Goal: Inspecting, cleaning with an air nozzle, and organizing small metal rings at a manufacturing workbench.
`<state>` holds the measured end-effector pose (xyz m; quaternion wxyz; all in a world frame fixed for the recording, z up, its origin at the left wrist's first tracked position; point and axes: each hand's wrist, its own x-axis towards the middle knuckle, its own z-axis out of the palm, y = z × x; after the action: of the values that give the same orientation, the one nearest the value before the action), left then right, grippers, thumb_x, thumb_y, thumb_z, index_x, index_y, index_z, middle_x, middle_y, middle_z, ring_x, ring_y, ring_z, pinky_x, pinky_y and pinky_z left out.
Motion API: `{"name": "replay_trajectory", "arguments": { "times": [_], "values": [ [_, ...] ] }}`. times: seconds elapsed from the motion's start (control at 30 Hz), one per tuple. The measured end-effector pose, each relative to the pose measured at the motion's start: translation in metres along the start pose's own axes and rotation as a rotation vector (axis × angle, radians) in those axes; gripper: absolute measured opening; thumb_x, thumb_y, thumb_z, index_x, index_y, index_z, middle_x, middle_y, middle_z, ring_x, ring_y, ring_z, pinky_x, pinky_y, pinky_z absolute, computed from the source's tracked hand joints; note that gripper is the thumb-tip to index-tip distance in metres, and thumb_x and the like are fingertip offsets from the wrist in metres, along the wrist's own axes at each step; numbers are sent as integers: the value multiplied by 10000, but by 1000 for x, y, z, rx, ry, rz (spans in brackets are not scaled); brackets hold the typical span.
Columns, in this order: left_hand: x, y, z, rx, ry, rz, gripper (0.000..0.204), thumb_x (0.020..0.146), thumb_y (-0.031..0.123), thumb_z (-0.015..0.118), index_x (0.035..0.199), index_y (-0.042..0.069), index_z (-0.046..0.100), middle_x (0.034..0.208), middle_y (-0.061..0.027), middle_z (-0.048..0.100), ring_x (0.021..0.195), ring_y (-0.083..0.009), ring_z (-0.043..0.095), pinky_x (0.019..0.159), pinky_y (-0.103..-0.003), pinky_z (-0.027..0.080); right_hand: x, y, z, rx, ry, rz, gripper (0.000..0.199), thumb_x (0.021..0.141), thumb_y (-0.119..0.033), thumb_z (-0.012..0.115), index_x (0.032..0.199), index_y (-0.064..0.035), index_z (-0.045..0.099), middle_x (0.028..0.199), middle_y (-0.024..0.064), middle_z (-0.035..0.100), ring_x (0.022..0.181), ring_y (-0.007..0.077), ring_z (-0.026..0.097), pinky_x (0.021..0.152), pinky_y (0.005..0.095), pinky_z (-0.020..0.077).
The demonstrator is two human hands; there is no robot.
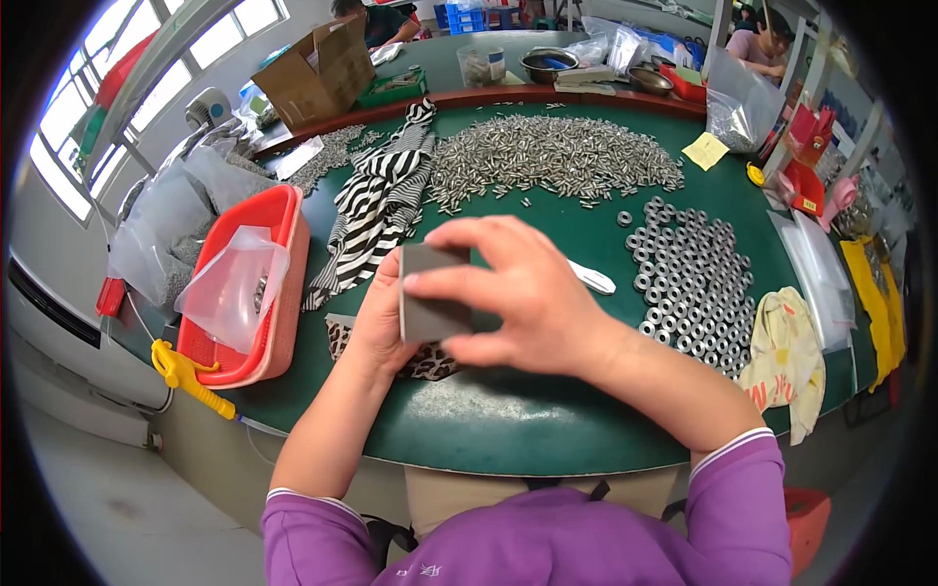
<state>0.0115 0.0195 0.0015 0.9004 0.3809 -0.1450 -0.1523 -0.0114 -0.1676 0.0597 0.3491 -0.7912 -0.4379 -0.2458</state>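
A grey, square-faced block [430, 320] is held up between both hands above the middle of the green table [547, 430]. My left hand [374, 317] is closed around its left side. My right hand [523, 293] grips it from the right, with fingers lying across its face and over its top edge. Beneath the hands lies a leopard-print cloth [430, 365], mostly covered by them. Just beyond my right hand, a white, flat, handle-like object [592, 277] rests on the table, partly hidden. Whether anything small sits between the fingers and the block cannot be made out.
Small metal pins [552, 156] form a wide heap at the back. Metal rings [689, 283] lie grouped at right, by a pale yellow cloth [785, 356]. At left are a striped cloth [376, 195], a red basin [283, 327] with a plastic bag [234, 288], and a yellow air gun [186, 376].
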Motion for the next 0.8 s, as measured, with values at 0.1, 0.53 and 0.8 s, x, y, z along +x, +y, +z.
{"name": "replay_trajectory", "arguments": {
  "times": [0.1,0.53,0.8],
  "values": [
    [2,2,-7,-33,-45,20,185,875,77,579,1060,85,578,1023,-86,625,926,-173,611,829,-284,504,2,40,-17,-319,231,199,434,610,-211,695,1029,-114,636,1080,127,555,1005,308,524,862,395,438],
    [1,2,-4,-41,-58,-2,152,876,74,578,1027,83,592,1037,-89,627,932,-177,612,819,-279,511,-5,45,-20,-209,238,226,426,616,-219,708,1029,-140,639,1140,124,540,1040,312,512,903,402,420],
    [2,2,-6,-29,24,19,146,884,82,559,1027,78,584,1018,-71,617,929,-164,602,826,-299,503,1,16,-9,-134,74,-10,471,598,-172,725,1056,-150,618,1153,119,534,1034,309,521,888,402,424]
  ]
}}
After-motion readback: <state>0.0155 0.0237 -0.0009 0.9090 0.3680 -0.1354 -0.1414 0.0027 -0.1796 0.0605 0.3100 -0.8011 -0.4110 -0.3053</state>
